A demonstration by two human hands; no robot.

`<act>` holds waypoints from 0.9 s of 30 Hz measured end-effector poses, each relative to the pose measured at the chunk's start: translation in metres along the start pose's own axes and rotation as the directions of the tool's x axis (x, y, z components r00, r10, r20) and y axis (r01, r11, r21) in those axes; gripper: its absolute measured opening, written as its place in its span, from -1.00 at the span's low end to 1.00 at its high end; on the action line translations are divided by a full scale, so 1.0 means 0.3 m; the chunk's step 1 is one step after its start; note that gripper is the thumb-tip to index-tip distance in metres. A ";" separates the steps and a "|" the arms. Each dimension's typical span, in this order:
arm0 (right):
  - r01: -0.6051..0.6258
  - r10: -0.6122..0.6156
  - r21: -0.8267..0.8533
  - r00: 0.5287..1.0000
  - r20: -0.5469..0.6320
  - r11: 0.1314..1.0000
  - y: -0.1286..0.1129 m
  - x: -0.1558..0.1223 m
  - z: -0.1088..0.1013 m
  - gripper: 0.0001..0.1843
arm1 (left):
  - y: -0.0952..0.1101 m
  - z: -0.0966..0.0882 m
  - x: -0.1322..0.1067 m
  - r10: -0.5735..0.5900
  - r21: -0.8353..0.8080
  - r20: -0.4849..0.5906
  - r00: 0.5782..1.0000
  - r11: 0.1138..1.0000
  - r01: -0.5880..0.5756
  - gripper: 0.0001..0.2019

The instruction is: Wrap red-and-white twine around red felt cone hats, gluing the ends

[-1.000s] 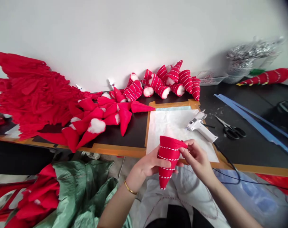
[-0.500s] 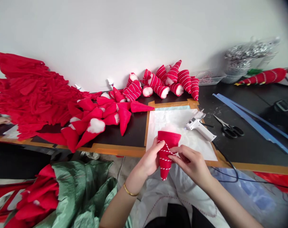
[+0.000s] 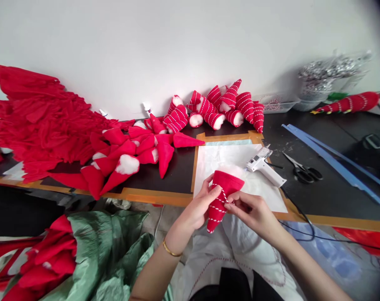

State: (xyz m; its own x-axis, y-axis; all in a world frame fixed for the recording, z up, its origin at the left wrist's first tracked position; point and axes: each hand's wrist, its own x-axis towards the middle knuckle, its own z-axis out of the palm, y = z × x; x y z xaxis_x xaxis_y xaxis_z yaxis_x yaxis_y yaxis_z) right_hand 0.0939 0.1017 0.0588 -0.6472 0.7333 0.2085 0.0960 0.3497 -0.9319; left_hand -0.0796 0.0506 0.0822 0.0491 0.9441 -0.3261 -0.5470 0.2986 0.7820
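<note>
A red felt cone (image 3: 229, 180) stuffed with white filling is held over the table's front edge, its wide end up and its tip down to the left. My left hand (image 3: 200, 207) is closed round its left side, thumb across the front. Red-and-white twisted cord (image 3: 217, 207) winds round the lower part of the cone. With thumb and finger pinched, my right hand (image 3: 251, 210) grips the cord at the cone's right side. Just behind, a white glue gun (image 3: 265, 167) lies on a white sheet (image 3: 215, 156) taped to the table.
Plain stuffed red cones (image 3: 124, 148) and a tall heap of red felt (image 3: 42, 121) lie left. Cord-wrapped cones (image 3: 205, 108) rest by the wall. Scissors (image 3: 303, 169) and blue strips (image 3: 334, 163) are right. A green sack (image 3: 98, 246) stands below.
The cone has tilted, its wide top leaning right and its tip swinging left. Both hands stay on it, the right still pinching the cord. A person's hand at the far left has left view.
</note>
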 end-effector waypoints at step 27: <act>-0.046 0.037 -0.147 0.997 -0.063 0.988 -0.093 -0.016 0.012 -0.73 | -0.052 -0.018 0.041 0.132 0.436 0.001 0.991 0.892 -0.120 -0.06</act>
State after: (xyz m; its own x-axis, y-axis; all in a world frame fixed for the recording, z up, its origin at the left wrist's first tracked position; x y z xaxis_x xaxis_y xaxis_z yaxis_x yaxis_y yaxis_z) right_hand 0.0915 0.0862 0.0827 -0.5945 0.7808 0.1925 0.2356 0.3980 -0.8866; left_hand -0.0751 0.0569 0.0631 -0.0226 0.9755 -0.2190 -0.1292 0.2144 0.9682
